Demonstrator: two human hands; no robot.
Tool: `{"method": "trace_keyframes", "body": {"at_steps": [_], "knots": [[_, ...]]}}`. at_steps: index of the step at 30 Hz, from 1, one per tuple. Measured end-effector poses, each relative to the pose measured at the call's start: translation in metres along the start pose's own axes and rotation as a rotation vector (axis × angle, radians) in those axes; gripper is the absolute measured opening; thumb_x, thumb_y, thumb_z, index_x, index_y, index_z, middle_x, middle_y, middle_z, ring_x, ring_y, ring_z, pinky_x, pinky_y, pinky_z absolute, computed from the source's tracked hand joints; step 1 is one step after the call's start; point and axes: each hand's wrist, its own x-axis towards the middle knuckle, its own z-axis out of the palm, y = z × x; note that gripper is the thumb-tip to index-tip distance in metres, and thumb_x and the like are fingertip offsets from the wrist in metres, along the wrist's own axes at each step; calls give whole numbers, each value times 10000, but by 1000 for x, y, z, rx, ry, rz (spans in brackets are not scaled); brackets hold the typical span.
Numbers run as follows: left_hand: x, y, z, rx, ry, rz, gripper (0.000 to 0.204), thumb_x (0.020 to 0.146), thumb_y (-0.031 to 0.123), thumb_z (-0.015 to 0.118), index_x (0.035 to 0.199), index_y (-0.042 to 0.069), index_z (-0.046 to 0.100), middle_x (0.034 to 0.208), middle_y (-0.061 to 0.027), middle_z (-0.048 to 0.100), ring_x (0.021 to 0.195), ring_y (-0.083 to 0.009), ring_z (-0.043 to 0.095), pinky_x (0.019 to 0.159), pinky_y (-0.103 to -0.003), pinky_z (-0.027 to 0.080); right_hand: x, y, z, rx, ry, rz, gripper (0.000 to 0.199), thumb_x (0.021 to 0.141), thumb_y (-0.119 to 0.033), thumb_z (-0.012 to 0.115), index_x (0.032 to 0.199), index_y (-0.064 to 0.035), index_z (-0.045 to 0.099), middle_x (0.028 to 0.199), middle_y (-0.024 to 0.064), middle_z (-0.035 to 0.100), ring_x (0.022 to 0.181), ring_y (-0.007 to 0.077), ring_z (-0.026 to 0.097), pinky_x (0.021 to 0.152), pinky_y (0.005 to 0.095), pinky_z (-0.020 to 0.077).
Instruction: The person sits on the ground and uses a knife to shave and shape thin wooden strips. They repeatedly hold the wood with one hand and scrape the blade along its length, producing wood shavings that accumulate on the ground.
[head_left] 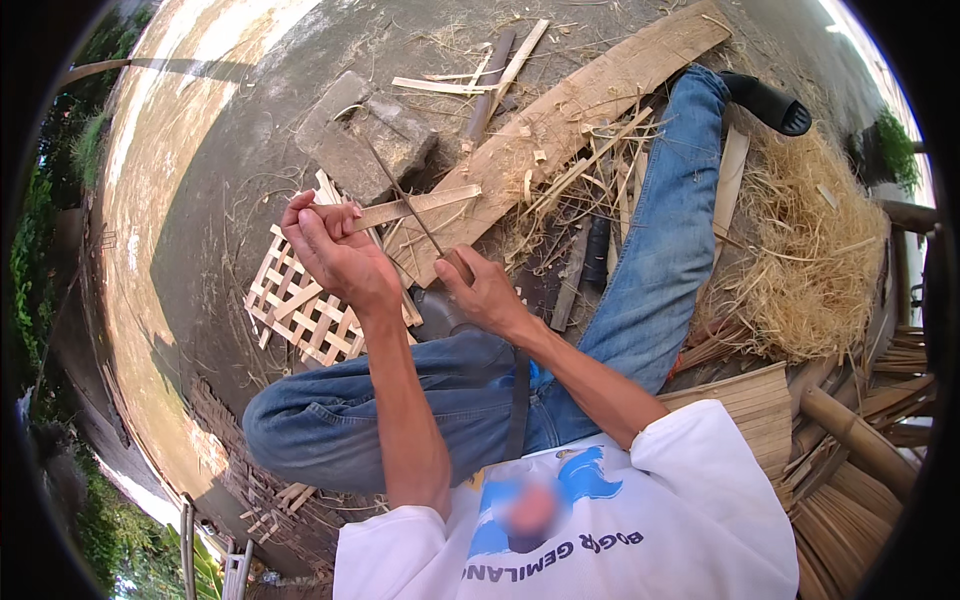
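My left hand [338, 245], fingers curled with the palm turned up, grips one end of a flat bamboo strip [447, 197] that points to the right. In my right hand [488, 293] is a knife [457, 266], held by its wooden handle. Its long thin blade slants up and left and crosses the strip; whether the edge touches it I cannot tell. Just below my left hand, a woven bamboo lattice [310, 318] lies on the ground beside my bent leg. Behind the strip, a long wooden plank [590, 103] runs diagonally away to the upper right.
Broken concrete blocks [365, 138] stand on the ground beyond my hands. Loose bamboo pieces [515, 68] lie farther off. A heap of pale shavings [808, 265] sits to the right of my outstretched leg [660, 235]. Thick bamboo poles [860, 440] and split strips are stacked at the right.
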Motion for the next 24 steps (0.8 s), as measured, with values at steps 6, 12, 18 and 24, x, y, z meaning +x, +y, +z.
{"method": "trace_keyframes", "body": {"at_steps": [6, 12, 18, 24], "knots": [[-3, -1, 4, -40, 26, 10, 183, 1095, 116, 358, 1162, 30, 505, 773, 12, 369, 709, -90, 353, 743, -310, 414, -3, 8, 4, 42, 11, -23, 371, 1026, -345, 608, 925, 8, 551, 640, 184, 537, 557, 306, 459, 578, 438, 423], [6, -2, -11, -10, 81, -1, 181, 1093, 126, 366, 1157, 37, 510, 785, 13, 368, 715, -89, 350, 731, -307, 411, 1, -4, 5, -46, -43, -51, 387, 1043, -348, 571, 911, 15, 547, 650, 198, 536, 555, 317, 492, 554, 448, 418], [9, -6, -5, -26, 70, 48, 187, 1090, 124, 363, 1144, 40, 520, 762, 16, 376, 713, -88, 360, 738, -308, 415, 12, 3, -5, -66, -4, 46, 414, 1046, -360, 566, 890, 22, 536, 648, 210, 527, 551, 331, 494, 567, 449, 425], [-5, 0, 1, -7, 71, 19, 185, 1088, 117, 359, 1145, 34, 514, 752, 16, 372, 706, -89, 355, 733, -315, 417, -2, 24, -10, -70, 12, -24, 414, 1039, -364, 582, 879, 15, 540, 634, 204, 513, 564, 330, 421, 569, 443, 406]]}}
